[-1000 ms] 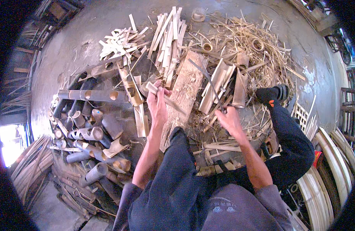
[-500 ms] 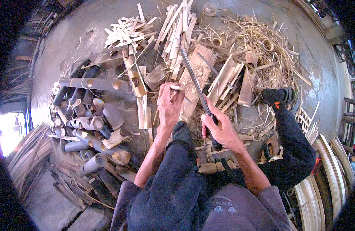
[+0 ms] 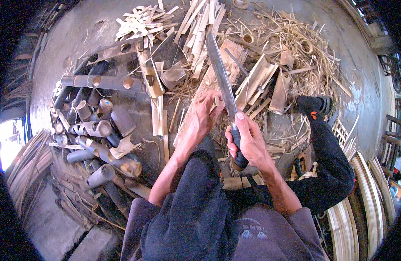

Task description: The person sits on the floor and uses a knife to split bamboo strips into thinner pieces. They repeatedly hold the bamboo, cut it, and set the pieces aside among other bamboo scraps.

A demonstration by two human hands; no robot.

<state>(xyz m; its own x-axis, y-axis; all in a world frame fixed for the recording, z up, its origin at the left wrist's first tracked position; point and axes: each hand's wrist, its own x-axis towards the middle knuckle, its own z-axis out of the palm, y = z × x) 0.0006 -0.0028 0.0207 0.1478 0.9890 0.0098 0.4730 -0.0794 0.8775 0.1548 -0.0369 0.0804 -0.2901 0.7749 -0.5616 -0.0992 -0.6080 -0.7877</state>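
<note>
My right hand (image 3: pixel 249 140) is closed round the black handle of a long machete (image 3: pixel 222 77), its blade pointing up and away with the broad flat side showing. To the left, my left hand (image 3: pixel 204 114) is closed on a short bamboo piece (image 3: pixel 216 102), whose end shows at the fingertips beside the lower blade. Most of that piece is hidden by the fingers. Beneath and beyond both hands lies a rough wooden plank (image 3: pixel 229 54). A split bamboo length (image 3: pixel 258 78) rests on the floor right of the blade.
Cut bamboo tubes (image 3: pixel 100 174) crowd the left side. Pale bamboo slats (image 3: pixel 141 25) are heaped at the far side, with curly shavings (image 3: pixel 311 54) at the far right. My right foot (image 3: pixel 312 105) stands near the shavings. Long bamboo strips (image 3: pixel 345 226) lie at the lower right.
My left hand has moved right, closer to the blade, with the bamboo piece. The machete has turned so its flat side faces up more, and its tip has risen.
</note>
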